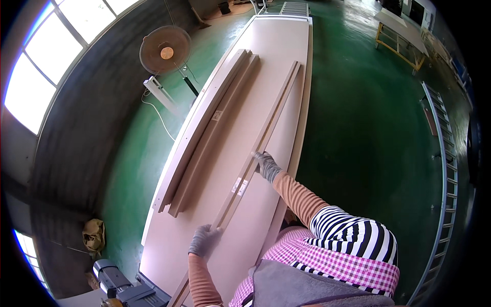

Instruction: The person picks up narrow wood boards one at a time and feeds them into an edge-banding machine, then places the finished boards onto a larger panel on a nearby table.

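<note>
A long narrow beige rail (276, 117) with a pale label runs lengthwise over the large beige panel (273, 38). My right hand (266, 166), in a grey knit glove, has its fingers closed over the rail near its middle. My left hand (203, 239), gloved alike, grips the same rail lower down, near the front of the panel. To the left, two thicker beige beams (202, 133) lie side by side on the panel, one with a small label.
A standing fan (164, 50) and a white post with a cord (158, 92) stand left of the panel. A grey motor (115, 281) is at lower left, beside a crumpled sack (93, 236). A metal ladder-like rack (450, 180) runs along the right; a yellow-framed table (401, 38) stands behind.
</note>
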Demonstrator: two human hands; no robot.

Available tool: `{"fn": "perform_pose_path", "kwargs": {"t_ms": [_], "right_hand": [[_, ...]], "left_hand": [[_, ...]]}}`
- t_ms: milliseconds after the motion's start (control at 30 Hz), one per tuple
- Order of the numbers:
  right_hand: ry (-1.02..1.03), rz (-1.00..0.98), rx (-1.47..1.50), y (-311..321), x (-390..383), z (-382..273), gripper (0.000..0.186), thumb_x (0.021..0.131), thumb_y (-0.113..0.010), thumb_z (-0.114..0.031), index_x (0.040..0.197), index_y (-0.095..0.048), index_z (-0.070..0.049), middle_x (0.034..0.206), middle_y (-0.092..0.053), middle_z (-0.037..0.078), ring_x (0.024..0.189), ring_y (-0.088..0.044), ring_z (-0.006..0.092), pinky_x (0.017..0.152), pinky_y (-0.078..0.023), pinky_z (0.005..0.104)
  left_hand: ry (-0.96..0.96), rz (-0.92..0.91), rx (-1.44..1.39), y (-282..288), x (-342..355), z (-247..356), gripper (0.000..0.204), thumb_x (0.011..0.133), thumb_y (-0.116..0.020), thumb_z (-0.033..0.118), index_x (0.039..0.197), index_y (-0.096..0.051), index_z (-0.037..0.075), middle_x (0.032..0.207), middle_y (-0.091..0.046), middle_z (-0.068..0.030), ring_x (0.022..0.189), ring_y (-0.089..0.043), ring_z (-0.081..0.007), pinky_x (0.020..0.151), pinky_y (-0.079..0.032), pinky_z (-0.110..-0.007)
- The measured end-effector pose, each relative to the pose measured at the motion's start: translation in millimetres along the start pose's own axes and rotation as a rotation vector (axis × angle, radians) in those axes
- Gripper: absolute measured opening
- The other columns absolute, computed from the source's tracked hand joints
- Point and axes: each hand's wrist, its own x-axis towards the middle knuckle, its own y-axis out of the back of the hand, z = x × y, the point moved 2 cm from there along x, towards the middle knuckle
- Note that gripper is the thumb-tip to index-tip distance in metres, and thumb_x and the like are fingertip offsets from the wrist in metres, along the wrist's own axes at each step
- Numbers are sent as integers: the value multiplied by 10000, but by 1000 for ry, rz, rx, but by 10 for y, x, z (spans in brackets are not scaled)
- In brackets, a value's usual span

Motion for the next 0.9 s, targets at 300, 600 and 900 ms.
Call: {"fn": "perform_pose_path", "kwargs": {"t_ms": [300, 600, 900], "right_hand": [[-298, -301, 388, -143, -843, 779, 344, 908, -647, -158, 1208, -539, -29, 1127, -630, 142, 1066, -619, 315, 923, -527, 494], [-90, -550, 478, 34, 275, 25, 453, 900, -550, -188, 1271, -477, 61, 1181, -580, 222, 1109, -563, 354, 1017, -437, 502], [-166, -444, 328, 167, 911, -231, 470, 903, -542, -95, 1327, -454, 89, 1323, -535, 243, 1254, -496, 375, 1128, -339, 527]], "left_hand": [[-175, -49, -116, -473, 215, 136, 668, 826, -745, 440, 1277, -551, -14, 1025, -645, -162, 957, -618, -216, 866, -499, -337], [269, 421, 380, 46, -1478, -1674, 957, 609, -825, 598, 1339, -525, 56, 1155, -662, -191, 1140, -607, -319, 1094, -340, -460], [630, 805, 464, -117, -2468, -2369, 1163, 549, -875, 519, 1501, -291, 195, 1439, -403, -195, 1363, -360, -360, 1148, -204, -539]]}}
